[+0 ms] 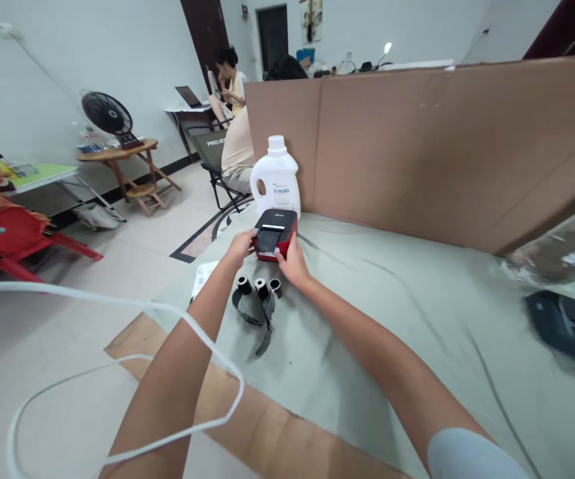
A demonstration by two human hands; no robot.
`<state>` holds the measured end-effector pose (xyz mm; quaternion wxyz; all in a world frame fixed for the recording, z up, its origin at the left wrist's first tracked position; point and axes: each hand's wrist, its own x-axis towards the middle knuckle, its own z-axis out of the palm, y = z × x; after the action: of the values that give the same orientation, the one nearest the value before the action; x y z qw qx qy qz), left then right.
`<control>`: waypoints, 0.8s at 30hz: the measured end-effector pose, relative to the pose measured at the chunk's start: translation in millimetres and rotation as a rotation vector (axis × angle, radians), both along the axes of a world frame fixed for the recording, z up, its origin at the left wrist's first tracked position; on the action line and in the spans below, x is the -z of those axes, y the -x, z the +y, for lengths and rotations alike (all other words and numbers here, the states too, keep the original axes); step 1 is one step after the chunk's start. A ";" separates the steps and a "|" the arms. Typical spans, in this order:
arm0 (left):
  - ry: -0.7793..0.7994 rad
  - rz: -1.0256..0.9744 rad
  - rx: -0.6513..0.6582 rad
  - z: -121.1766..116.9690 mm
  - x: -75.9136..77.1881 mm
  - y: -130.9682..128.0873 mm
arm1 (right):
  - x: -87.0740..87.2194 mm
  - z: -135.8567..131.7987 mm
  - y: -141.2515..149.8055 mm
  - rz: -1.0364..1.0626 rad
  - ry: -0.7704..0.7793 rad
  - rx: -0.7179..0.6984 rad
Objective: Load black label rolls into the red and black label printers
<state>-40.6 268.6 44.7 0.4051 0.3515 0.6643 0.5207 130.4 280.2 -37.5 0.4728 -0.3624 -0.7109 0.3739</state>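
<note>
L hand [242, 245] and R hand [293, 263] are both gripping the printer [273, 234], a small blk/red unit; it is sitting between them, just this side of the white jug [278, 178] at the far end of the table [357, 279]. L fingers are pressing on its L side; R hand is closing on its R side, thumb lying at the near corner. So printer is being pinched betw. the two palms' sides; contact of its underside w/ table: can't tell. A white strip is showing across its top.

Nearer the wearer, approx. below printer, three small rolls [260, 287] are standing in a row, w/ dark loose strips [264, 338] trailing from them. A white packet [203, 277] is lying L of rolls, partly hidden by L forearm.

A cardboard panel [417, 153] is standing along the far side, behind jug. Far R: a clear plastic bag [564, 236] is lying near panel, and a dark object (blurred, ID unclear) [566, 324] is resting nearer. A white cable [182, 311] is looping across L foreground, passing over L forearm in view.

Bkgd L: a fan [110, 114] is standing on a wooden stand [117, 153]; one person [237, 86] is sitting near a laptop [187, 96].
</note>
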 end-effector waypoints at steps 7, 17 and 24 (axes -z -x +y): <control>-0.344 0.375 -0.039 -27.7 -36.5 -56.7 | -23.4 -19.6 -162.0 -0.030 -0.001 0.298; -0.210 0.734 -0.037 -23.6 -35.9 -77.8 | -7.6 -122.5 -422.0 -0.466 -0.032 0.793; -0.141 1.166 0.212 46.4 -49.6 -58.8 | 26.4 -133.6 -424.2 -0.695 -0.163 0.762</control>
<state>18.2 315.0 94.3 -0.0011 0.6699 0.7021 0.2414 554.6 146.6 -63.9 0.3381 -0.6601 -0.6704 -0.0234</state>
